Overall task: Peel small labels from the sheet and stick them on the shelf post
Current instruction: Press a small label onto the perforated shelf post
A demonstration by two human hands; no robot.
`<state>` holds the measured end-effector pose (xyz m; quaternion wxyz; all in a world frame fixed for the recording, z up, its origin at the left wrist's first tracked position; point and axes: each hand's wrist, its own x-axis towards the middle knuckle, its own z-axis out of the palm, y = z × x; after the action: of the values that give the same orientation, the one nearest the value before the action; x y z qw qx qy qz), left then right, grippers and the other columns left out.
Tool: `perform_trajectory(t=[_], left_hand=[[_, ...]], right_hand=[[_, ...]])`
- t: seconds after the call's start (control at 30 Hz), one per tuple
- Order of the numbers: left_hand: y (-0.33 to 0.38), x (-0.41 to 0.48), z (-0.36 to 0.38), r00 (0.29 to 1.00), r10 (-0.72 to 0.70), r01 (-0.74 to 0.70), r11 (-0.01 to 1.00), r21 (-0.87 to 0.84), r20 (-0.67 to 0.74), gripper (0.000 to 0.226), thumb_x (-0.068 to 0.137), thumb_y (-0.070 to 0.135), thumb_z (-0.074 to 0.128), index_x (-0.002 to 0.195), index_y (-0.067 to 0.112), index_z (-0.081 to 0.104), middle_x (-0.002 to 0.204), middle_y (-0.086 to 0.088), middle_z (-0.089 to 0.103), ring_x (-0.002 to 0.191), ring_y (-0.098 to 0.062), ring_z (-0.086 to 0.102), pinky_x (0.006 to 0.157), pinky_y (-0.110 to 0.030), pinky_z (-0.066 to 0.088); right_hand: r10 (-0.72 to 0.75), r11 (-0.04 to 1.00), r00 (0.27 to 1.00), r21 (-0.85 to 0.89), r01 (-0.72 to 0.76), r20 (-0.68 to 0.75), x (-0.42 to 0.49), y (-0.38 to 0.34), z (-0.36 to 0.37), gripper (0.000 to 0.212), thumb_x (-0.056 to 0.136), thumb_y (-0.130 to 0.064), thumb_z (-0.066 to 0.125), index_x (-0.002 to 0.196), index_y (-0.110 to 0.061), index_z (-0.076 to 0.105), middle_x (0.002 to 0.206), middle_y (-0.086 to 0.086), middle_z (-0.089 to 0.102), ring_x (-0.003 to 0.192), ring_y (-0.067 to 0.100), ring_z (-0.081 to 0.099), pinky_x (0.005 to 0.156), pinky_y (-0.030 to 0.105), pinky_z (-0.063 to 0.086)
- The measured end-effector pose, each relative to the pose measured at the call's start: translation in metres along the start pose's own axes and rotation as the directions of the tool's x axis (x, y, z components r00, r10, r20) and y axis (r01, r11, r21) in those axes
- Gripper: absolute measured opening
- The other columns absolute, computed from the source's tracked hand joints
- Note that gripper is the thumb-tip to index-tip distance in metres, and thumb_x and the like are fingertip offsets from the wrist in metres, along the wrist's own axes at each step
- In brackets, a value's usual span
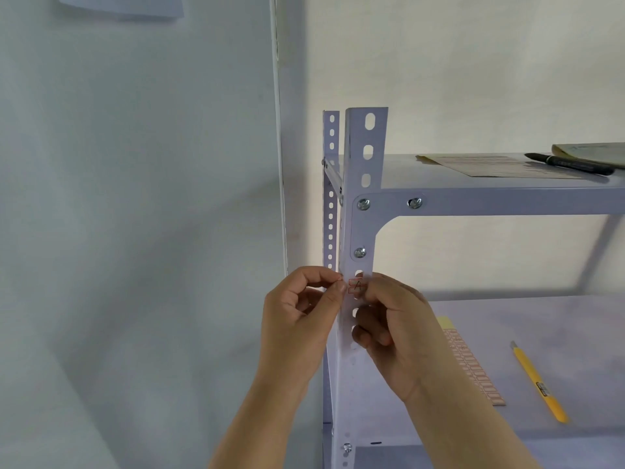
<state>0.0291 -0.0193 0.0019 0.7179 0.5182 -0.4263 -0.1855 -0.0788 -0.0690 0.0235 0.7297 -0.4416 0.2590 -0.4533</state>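
A small red-bordered label (pixel 357 286) marked with a letter A is seen lying across the front face of the white perforated shelf post (pixel 363 184), just below the lowest bolt of the corner bracket. The left hand (pixel 297 319) is held at the post's left edge, its thumb and forefinger pinched together on the label's left end, with the remaining fingers curled in. The right hand (pixel 395 330) is placed against the post's right side at the same height; its thumb is pressed at the label's right end, and its other fingers are folded toward the palm, so that part of the label is hidden. On the lower shelf (pixel 541 319), to the right of the right wrist, a label sheet (pixel 473 367) with rows of red-bordered labels and a yellow top strip is laid flat, and a yellow pen (pixel 537 380) is laid well apart from it, further right. On the upper shelf (pixel 402 170) another sheet (pixel 487 164) is seen, with a black marker (pixel 568 163) resting on its right end beside a notebook (pixel 592 151).
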Motion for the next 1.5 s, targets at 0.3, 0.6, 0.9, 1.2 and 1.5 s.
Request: perform_trajectory(t=[0.3, 0.6, 0.9, 1.2, 1.5], left_hand=[[0.000, 0.000, 0.001, 1.000, 0.001, -0.001, 1.000, -0.008, -0.003, 0.020, 0.089, 0.005, 0.071, 0.082, 0.023, 0.074, 0.081, -0.007, 0.075, 0.070, -0.018, 0.064, 0.070, -0.032, 0.053], [-0.001, -0.001, 0.001, 1.000, -0.001, 0.001, 1.000, -0.019, -0.009, 0.020, 0.089, 0.004, 0.071, 0.082, 0.023, 0.074, 0.079, -0.003, 0.075, 0.069, -0.021, 0.064, 0.070, -0.032, 0.053], [-0.001, 0.000, 0.001, 1.000, 0.000, 0.000, 1.000, -0.022, -0.001, 0.019, 0.087, 0.005, 0.072, 0.081, 0.022, 0.075, 0.076, 0.004, 0.075, 0.071, -0.011, 0.066, 0.069, -0.024, 0.054], [0.002, -0.001, 0.001, 1.000, -0.013, 0.013, 0.999, -0.031, 0.014, 0.015, 0.089, 0.005, 0.071, 0.084, 0.019, 0.075, 0.086, 0.003, 0.079, 0.079, -0.010, 0.073, 0.074, -0.022, 0.056], [0.001, 0.001, 0.002, 1.000, -0.018, 0.019, 0.999, -0.048, 0.021, 0.020, 0.090, 0.001, 0.068, 0.083, 0.019, 0.074, 0.083, -0.001, 0.078, 0.079, -0.013, 0.073, 0.078, -0.030, 0.058]], right_hand=[[0.017, 1.000, 1.000, -0.004, -0.017, -0.025, 0.000, -0.002, -0.001, 0.018, 0.087, -0.004, 0.051, 0.072, -0.013, 0.057, 0.065, 0.005, 0.039, 0.038, 0.013, 0.021, 0.041, 0.025, 0.025], [0.016, 1.000, 0.998, -0.014, -0.016, -0.056, 0.001, -0.001, 0.002, 0.045, 0.089, -0.001, 0.054, 0.048, -0.020, 0.053, 0.051, -0.001, 0.031, 0.038, 0.012, 0.019, 0.042, 0.025, 0.022], [-0.544, 0.712, 0.835, -0.573, 0.406, -0.084, -0.006, 0.007, -0.017, 0.014, 0.079, -0.013, 0.080, 0.081, -0.022, 0.069, 0.073, -0.009, 0.075, 0.049, 0.006, 0.056, 0.048, 0.022, 0.046], [-0.868, -0.244, 0.263, -0.823, 0.512, 0.421, 0.011, 0.025, -0.031, 0.016, 0.089, -0.022, 0.069, 0.082, -0.011, 0.078, 0.068, -0.002, 0.076, 0.046, 0.008, 0.052, 0.043, 0.024, 0.044], [-0.853, -0.319, 0.234, -0.822, 0.472, 0.466, 0.017, 0.023, -0.025, 0.037, 0.100, -0.027, 0.050, 0.078, -0.007, 0.073, 0.060, 0.002, 0.064, 0.043, 0.022, 0.052, 0.036, 0.027, 0.037]])
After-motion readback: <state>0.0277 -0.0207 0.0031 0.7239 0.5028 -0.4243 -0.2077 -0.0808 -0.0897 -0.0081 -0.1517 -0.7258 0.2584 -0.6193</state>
